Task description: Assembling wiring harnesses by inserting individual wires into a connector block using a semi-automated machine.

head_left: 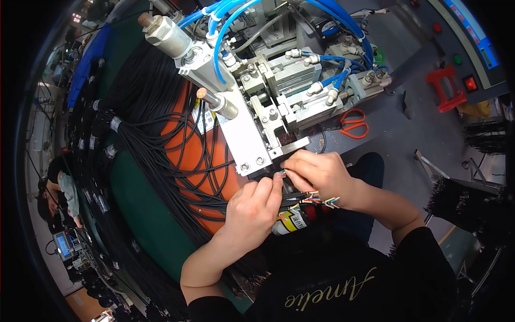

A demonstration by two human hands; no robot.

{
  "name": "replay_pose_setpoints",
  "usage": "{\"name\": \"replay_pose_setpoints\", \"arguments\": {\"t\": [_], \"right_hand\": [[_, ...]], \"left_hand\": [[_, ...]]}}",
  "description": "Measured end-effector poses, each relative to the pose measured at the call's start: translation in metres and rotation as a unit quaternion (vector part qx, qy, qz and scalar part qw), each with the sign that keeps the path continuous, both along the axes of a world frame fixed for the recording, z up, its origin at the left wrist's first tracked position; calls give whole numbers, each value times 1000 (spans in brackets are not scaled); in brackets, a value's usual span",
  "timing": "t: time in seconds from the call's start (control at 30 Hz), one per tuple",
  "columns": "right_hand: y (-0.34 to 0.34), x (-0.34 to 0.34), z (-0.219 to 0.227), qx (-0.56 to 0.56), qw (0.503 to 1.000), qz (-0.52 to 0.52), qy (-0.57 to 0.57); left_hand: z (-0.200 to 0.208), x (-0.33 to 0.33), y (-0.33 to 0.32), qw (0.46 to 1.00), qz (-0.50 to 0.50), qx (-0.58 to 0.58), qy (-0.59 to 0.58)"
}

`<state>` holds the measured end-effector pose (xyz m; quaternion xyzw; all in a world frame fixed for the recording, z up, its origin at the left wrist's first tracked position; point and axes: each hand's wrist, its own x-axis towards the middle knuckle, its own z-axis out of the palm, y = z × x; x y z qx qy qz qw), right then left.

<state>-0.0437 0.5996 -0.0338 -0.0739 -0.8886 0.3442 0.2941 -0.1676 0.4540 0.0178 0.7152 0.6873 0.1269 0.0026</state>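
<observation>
My left hand (252,209) and my right hand (324,177) meet at the front of a metal machine (241,139). Both are closed, their fingertips pinching thin coloured wires (283,173) between them. The fingers hide most of these wires. Below my right hand, more stripped cable ends (316,200) fan out in red, yellow, white, green and blue. They come from black cables that pass under my left wrist. A white and yellow label (292,220) shows just beneath those ends.
Black cables (150,126) spread over an orange surface (185,147) and green table (140,214) at left. Blue air hoses (343,16) arch above the machine. Orange-handled scissors (354,124) lie right of it. Farther right are a red stool (448,88) and a lit screen (480,40).
</observation>
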Motion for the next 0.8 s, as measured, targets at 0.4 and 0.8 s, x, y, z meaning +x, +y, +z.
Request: {"name": "replay_pose_setpoints", "arguments": {"t": [0.4,0.8], "right_hand": [[6,2,1,-59,993,27,-103],[4,4,-7,-357,927,10,-116]], "left_hand": [[2,-2,0,1000,2,-17,-7],[-14,-18,-32,992,98,70,-24]]}}
